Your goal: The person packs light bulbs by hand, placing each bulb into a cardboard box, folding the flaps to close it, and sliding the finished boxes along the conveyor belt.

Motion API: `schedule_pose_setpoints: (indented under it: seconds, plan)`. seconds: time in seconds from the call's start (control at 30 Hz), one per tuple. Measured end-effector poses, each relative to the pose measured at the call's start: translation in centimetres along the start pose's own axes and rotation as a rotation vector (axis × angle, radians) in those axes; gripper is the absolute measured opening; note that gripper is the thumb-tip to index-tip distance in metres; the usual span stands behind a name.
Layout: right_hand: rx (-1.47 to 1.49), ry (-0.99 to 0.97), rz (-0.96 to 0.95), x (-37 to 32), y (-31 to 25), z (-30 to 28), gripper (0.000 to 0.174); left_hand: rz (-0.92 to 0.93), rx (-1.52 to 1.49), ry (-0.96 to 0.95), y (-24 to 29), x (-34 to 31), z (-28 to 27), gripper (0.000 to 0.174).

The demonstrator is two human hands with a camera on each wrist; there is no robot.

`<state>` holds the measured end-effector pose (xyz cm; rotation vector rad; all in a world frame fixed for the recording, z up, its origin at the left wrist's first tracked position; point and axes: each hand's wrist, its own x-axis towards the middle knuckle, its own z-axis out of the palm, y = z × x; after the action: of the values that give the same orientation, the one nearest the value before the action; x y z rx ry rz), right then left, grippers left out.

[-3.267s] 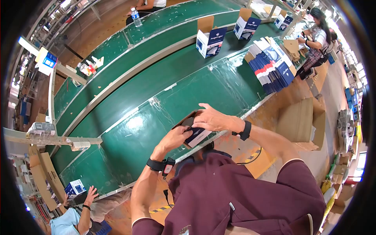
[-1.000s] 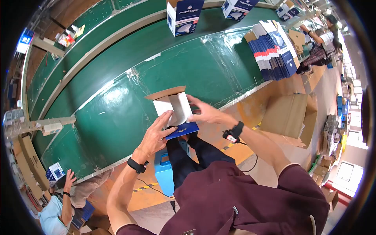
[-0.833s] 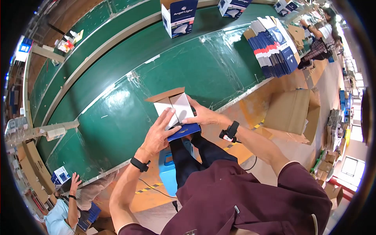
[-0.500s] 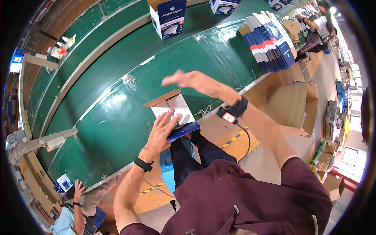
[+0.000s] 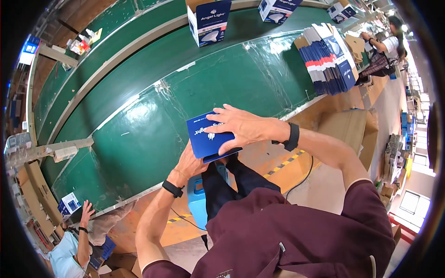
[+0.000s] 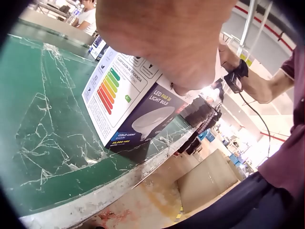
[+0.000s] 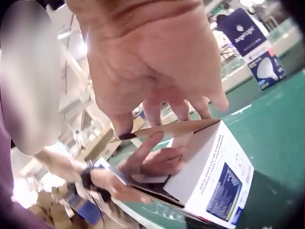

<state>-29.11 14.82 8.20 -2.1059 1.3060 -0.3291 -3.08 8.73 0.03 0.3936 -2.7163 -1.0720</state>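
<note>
A blue-and-white light bulb box (image 5: 201, 142) is at the near edge of the green table. My right hand (image 5: 248, 127) lies over its blue top flap with fingers spread and nearly straight. My left hand (image 5: 188, 162) holds the box at its near left side, its fingers hidden under the flap in the head view. From the right wrist, the left fingers (image 7: 162, 160) show inside the half-covered opening, with part of that hand below the front flap. The left wrist view shows the printed side (image 6: 112, 93) with a coloured efficiency scale.
Beyond stand upright open boxes (image 5: 211, 23) of the same print. A stack of flattened cartons (image 5: 327, 60) lies to the right, above a large brown carton (image 5: 345, 132) on the floor. Another person's hand (image 5: 86, 213) is at the lower left, near a small box (image 5: 69, 204).
The right hand left the inner flaps, swung to the far side of the box, and came back with the top flap folded down over the opening. The left hand stayed at the box.
</note>
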Motion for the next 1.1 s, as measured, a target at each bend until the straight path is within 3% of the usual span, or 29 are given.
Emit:
schedule_pose_setpoints:
  seconds: [0.17, 0.27, 0.37, 0.4, 0.63, 0.77, 0.8, 0.9, 0.97, 1.03, 1.07, 1.1]
  plan:
    - [-0.134, 0.148, -0.162, -0.6, 1.9, 2.6, 0.059, 0.014, 0.030, -0.009, 0.4, 0.1, 0.0, 0.058]
    - [-0.177, 0.261, -0.263, -1.0, 3.7, 4.4, 0.055, 0.062, 0.065, 0.299, 0.4, -0.9, 1.1, 0.053]
    - [-0.070, 0.361, -0.262, -1.5, 4.0, 6.1, 0.048, -0.355, -0.038, 0.657, 3.5, -2.8, 3.1, 0.053]
    - [-0.027, 0.379, -0.258, -1.5, 3.9, 6.9, 0.047, -0.385, -0.070, 0.734, 4.0, -3.1, 3.8, 0.053]
    - [0.075, 0.149, -0.293, -1.4, 4.1, 7.1, 0.040, -0.224, 0.195, 0.418, 1.0, -3.5, 3.4, 0.064]
    - [-0.112, 0.066, -0.309, -6.4, 5.6, 5.0, 0.056, -0.230, 0.228, 0.314, 1.7, -3.6, 1.9, 0.068]
    - [-0.092, 0.087, -0.282, -6.7, 5.1, 5.2, 0.065, -0.245, 0.206, 0.305, 2.0, -3.5, 1.7, 0.069]
    - [-0.010, 0.346, -0.274, -6.0, 5.6, 7.9, 0.060, -0.282, 0.021, 0.398, 2.2, -2.9, 2.3, 0.064]
    - [0.136, 0.539, -0.082, -5.6, 3.7, 9.5, 0.045, -0.463, -0.440, 0.559, 3.0, -2.6, 4.1, 0.047]
    - [0.386, 0.711, 0.194, -4.3, 1.2, 11.7, 0.036, -0.649, -0.682, 0.750, 3.6, -1.7, 6.2, 0.056]
    - [0.549, 0.789, 0.315, -3.2, -0.9, 11.5, 0.041, -0.710, -0.779, 0.857, 4.1, -0.9, 7.0, 0.060]
    - [0.676, 0.847, 0.404, -2.1, -2.3, 11.1, 0.059, -0.724, -0.823, 0.957, 4.8, 0.4, 6.9, 0.064]
